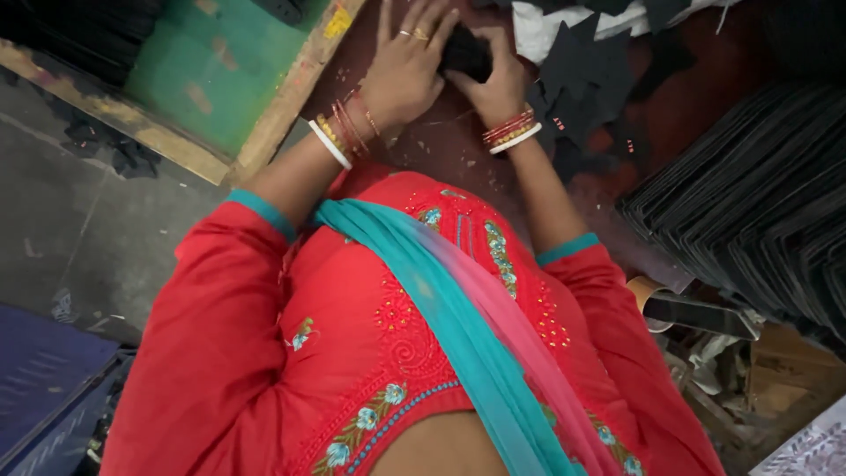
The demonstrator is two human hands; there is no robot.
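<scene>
Item held: a small black piece (464,55) of soft, matte material, pressed between both my hands on the dark red-brown work surface (441,145). My left hand (407,66) lies over its left side, palm down, fingers spread and extended forward, two gold rings on them; the fingers rest on the piece rather than curl round it. My right hand (495,75) closes on its right side, fingers bent over the edge, gripping it. Both wrists carry stacked bangles, red, gold and one white band; both forearms run straight ahead from red sleeves with teal cuffs. Just right of the hands: a scatter of black cut shapes (586,66), flat and angular, partly over a white cloth (546,26). Further right: a tall stack of thin dark sheets (758,211), edges ribbed. Left: a green board with a worn wooden frame (291,97). Below: my red embroidered tunic and a teal-pink scarf (458,326).
</scene>
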